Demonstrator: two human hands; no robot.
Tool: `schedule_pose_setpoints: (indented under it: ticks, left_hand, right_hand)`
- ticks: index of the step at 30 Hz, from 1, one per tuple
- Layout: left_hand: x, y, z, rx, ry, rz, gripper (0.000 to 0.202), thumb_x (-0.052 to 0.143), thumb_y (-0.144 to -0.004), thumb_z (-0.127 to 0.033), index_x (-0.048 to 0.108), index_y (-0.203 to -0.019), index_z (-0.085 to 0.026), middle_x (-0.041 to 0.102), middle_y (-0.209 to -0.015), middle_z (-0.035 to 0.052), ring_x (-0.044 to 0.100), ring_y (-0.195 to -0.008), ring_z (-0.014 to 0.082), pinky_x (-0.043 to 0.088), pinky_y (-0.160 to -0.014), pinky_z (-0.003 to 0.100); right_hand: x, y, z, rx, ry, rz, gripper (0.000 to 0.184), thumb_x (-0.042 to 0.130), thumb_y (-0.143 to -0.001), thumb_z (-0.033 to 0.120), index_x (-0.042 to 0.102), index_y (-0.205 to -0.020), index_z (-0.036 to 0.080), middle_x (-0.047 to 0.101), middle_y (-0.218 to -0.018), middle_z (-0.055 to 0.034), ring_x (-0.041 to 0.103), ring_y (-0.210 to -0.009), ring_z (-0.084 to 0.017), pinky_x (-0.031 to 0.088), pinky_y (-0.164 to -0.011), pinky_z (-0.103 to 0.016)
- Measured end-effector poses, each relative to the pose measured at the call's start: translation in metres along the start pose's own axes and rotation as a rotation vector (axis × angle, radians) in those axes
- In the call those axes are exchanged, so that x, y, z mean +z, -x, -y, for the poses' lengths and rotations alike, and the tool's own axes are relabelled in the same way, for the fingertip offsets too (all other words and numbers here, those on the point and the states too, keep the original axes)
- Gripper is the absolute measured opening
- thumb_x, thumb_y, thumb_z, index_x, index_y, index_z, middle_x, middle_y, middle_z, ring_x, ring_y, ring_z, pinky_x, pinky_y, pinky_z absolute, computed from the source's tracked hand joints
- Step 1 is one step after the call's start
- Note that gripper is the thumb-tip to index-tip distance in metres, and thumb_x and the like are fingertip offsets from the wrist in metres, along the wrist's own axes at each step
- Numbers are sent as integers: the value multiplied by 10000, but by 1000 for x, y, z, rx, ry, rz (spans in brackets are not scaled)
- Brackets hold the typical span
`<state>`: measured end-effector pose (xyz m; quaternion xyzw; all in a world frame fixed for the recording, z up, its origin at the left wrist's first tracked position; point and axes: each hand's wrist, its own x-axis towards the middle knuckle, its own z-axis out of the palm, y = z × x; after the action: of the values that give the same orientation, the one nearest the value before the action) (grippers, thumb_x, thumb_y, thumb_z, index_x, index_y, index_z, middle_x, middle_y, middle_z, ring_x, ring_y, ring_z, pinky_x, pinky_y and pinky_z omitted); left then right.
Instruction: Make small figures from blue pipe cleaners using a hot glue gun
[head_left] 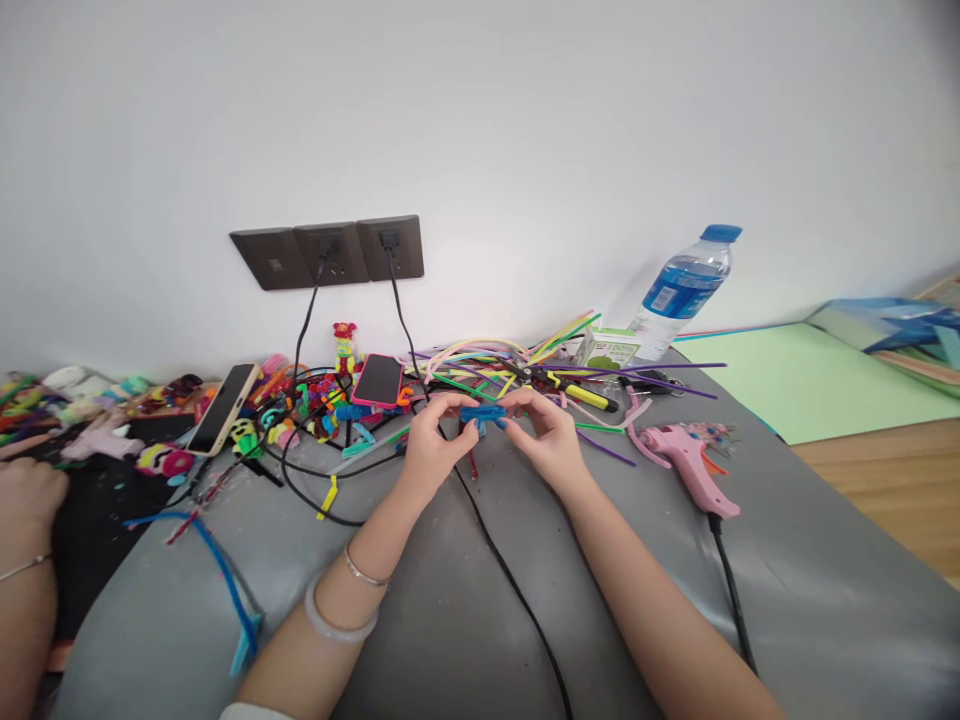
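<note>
Between my two hands, above the middle of the grey table mat (420,620), is a short blue bundle of fuzzy pipe cleaner (482,412). My left hand (444,440) pinches its left end between thumb and fingers. At the right end, my right hand (541,440) grips it the same way. The bundle lies roughly level, and the fingertips cover both its ends. Just behind the hands lie loose pipe cleaners (480,352) in many colours and yellow-handled pliers (589,395).
A pink glue gun (690,465) lies at right, near a water bottle (679,295) and small carton (609,348). Two phones (377,380) and fuzzy figures (165,460) crowd the left. Black cables (517,590) cross the mat. Another person's hand (30,500) is at far left.
</note>
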<state>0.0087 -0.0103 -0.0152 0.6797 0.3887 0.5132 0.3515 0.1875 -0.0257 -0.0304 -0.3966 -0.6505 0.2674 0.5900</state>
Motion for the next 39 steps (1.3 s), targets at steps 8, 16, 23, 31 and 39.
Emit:
schedule_pose_setpoints:
  ticks: [8,16,23,31,39]
  left_hand:
    - [-1,0,-2,4,-5,5,220,612,-722,-132,689,-923,-182,725,-939,62,667,-900,195,515,-844,302]
    - [-1,0,-2,24,-18,4,228,610,-718,-126,694,-920,-188,731,-936,55,670,-893,191,519,-830,298]
    - [-1,1,-3,18,-13,1,223,616,-729,-130,694,-931,-179,733,-959,69,673,-915,197,520,-841,302]
    - [0,1,-2,14,-12,-9,225,625,-726,-132,702,-931,-184,740,-964,65,677,-924,202,524,-844,304]
    - [0,1,-1,17,-13,-3,228,623,-728,-129,702,-935,-183,738,-962,65,675,-920,199,523,-842,302]
  right_hand:
    - [0,0,-2,42,-15,-10,124,685,-849,326,665,-916,224,679,-859,-40,607,-787,-195,479,-741,-346]
    - [0,1,-2,44,4,0,94,671,-844,295,653,-905,227,669,-845,-36,594,-781,-194,476,-736,-345]
    - [0,0,-1,37,-3,-8,88,666,-842,278,655,-913,227,665,-848,-33,595,-780,-190,474,-740,-342]
    - [0,-1,1,46,8,-8,99,670,-843,308,655,-899,227,669,-845,-35,597,-771,-191,482,-736,-345]
    - [0,0,1,39,0,-8,70,654,-836,250,655,-902,229,658,-842,-28,589,-767,-186,468,-735,-338]
